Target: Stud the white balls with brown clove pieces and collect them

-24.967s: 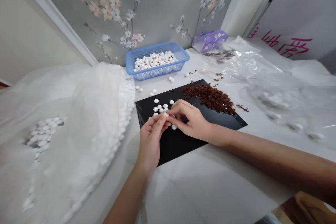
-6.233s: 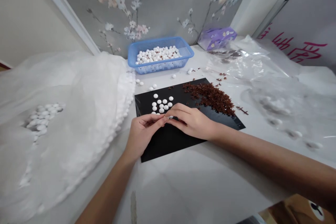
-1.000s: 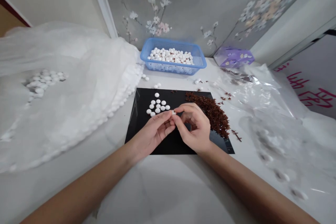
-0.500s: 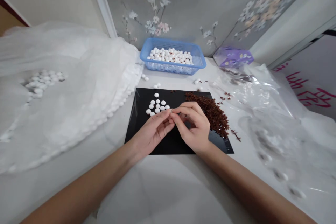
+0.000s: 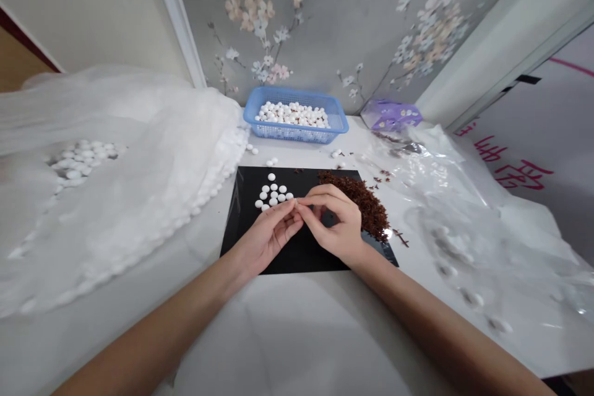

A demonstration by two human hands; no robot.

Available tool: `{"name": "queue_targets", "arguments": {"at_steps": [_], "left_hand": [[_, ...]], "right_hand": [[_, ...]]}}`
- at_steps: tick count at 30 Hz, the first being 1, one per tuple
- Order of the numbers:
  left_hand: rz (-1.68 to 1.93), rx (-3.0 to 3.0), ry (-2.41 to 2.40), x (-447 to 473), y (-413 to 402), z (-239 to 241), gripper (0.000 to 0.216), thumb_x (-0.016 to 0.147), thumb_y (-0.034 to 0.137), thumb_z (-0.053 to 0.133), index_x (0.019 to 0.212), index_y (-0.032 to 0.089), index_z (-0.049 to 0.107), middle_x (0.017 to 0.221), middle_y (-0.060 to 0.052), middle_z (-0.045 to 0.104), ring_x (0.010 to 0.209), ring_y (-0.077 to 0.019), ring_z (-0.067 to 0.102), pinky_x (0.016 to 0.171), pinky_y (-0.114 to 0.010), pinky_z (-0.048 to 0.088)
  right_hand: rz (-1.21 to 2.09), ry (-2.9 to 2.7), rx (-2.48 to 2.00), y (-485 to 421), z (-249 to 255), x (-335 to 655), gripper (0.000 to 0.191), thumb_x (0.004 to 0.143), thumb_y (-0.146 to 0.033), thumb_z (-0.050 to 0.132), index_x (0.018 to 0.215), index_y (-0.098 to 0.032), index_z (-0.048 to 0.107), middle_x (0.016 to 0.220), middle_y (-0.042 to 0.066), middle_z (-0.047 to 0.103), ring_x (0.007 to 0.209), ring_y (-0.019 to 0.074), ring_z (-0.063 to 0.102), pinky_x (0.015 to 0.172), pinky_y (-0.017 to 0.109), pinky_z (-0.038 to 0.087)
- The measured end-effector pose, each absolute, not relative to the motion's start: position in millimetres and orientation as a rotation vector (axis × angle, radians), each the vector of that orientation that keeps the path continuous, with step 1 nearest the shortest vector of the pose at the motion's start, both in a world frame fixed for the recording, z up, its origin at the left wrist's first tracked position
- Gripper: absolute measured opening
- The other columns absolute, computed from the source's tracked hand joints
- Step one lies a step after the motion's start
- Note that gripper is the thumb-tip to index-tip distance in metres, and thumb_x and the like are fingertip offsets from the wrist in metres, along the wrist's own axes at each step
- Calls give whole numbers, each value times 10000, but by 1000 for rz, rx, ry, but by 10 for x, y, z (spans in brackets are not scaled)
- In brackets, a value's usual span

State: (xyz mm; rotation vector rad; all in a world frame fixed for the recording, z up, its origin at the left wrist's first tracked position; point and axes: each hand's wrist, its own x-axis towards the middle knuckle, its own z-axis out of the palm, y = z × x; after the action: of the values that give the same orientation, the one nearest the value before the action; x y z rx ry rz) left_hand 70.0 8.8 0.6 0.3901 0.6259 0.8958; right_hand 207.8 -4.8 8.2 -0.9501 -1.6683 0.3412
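Observation:
Over the black mat [image 5: 250,260], my left hand [image 5: 271,232] and my right hand [image 5: 336,219] meet at the fingertips. Both are closed in a pinch around something tiny and pale, mostly hidden by the fingers. Just beyond my left fingers lies a group of white, rounded button-like pieces [image 5: 273,194] on the mat. A heap of small reddish-brown star-shaped pieces [image 5: 371,204] spreads along the mat's right side, close behind my right hand.
A blue plastic basket [image 5: 297,134] of white pieces stands by the wall. At left is a big translucent white bag [image 5: 162,198] with white pieces inside. Clear plastic bags [image 5: 464,247] cover the right side, near a purple packet [image 5: 392,116]. Loose pieces [image 5: 271,162] lie behind the mat.
The view has tilted upward and shifted slightly right, so the table items sit lower and further left. Both hands stay joined at the fingertips in nearly the same pose.

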Motion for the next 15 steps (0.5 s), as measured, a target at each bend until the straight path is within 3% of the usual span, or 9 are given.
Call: {"name": "queue_targets", "arguments": {"at_steps": [3,7,10,12,15], "left_hand": [[885,425,619,690,82,16,96,816,125,588,796,94,677,755,-17,645,695,-51,618,712,-132,542],[876,419,615,682,75,29,129,831,117,559,844,71,679,794,-48,658,725,-69,625,731,-150,547],[862,379,605,682,72,47,145,836,106,542,853,58,677,773,-59,666,711,-76,633,716,-149,551],[852,355,611,682,72,65,153,841,106,532,849,58,676,757,-64,671,693,-79,637,698,-150,554],[836,323,623,678,73,87,173,853,116,511,833,61,673,727,-68,671,663,-84,640,669,-159,558]], "right_hand": [[342,-1806,-954,0,211,2221,126,800,-204,557,767,-187,678,782,43,605,617,114,558,480,237,449],[49,-1664,-1286,292,240,2631,217,830,-289,522,717,-175,668,724,41,613,618,138,549,531,267,441],[-77,-1790,-1780,613,135,2994,240,831,-291,502,861,-144,690,867,82,641,679,165,560,654,315,461],[-54,-1874,-1854,788,53,3176,256,779,-258,563,965,-135,689,927,102,654,742,201,567,715,347,453],[-7,-1994,-1882,946,-30,3314,232,753,-237,586,922,-141,712,947,109,663,766,211,567,747,349,439]]}}
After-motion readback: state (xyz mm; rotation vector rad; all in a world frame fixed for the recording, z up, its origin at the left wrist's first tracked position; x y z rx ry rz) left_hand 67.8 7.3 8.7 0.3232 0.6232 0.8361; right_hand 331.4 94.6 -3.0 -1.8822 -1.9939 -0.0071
